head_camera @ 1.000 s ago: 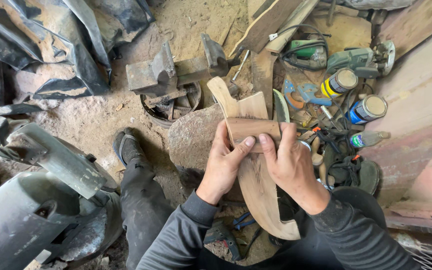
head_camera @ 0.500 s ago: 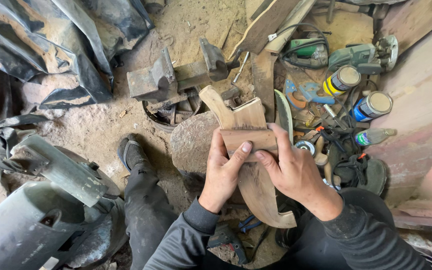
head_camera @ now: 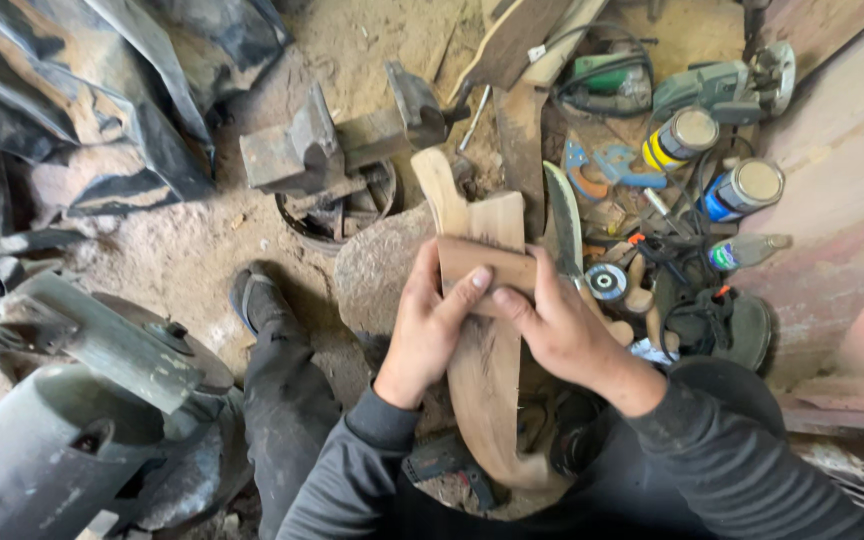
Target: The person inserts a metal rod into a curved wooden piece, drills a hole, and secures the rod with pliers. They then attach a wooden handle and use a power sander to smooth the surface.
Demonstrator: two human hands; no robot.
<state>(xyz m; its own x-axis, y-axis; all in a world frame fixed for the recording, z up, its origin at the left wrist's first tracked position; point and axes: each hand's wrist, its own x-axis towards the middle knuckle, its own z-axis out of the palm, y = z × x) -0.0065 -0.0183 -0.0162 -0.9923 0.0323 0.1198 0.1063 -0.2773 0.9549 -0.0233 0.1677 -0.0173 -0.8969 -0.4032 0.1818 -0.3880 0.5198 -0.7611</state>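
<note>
Curved wooden piece (head_camera: 487, 390) lying over the lap, its narrow end toward the vise (head_camera: 337, 145). Left hand (head_camera: 430, 325) and right hand (head_camera: 557, 335) both grip a small wooden block (head_camera: 482, 262) pressed flat on it. Even two-handed pressure, following the grain, likely serves best. Knife (head_camera: 564, 220) just right.

Both hands sit at the middle, the left hand (head_camera: 430, 325) and right hand (head_camera: 557, 335) pressed on a small block (head_camera: 487, 272) atop a long curved board (head_camera: 482, 370). At 12 o'clock a vise (head_camera: 342, 145) blocks the way just past the board's tip. From 1 to 3 o'clock the floor is packed: a blade (head_camera: 564, 220), two cans (head_camera: 712, 160), a grinder (head_camera: 722, 85), cables. At 9 o'clock, bare dirt floor (head_camera: 182, 250) gives open passage. At 7 to 8 o'clock a grey machine (head_camera: 72, 420) and the person's leg (head_camera: 282, 380) crowd in.
</note>
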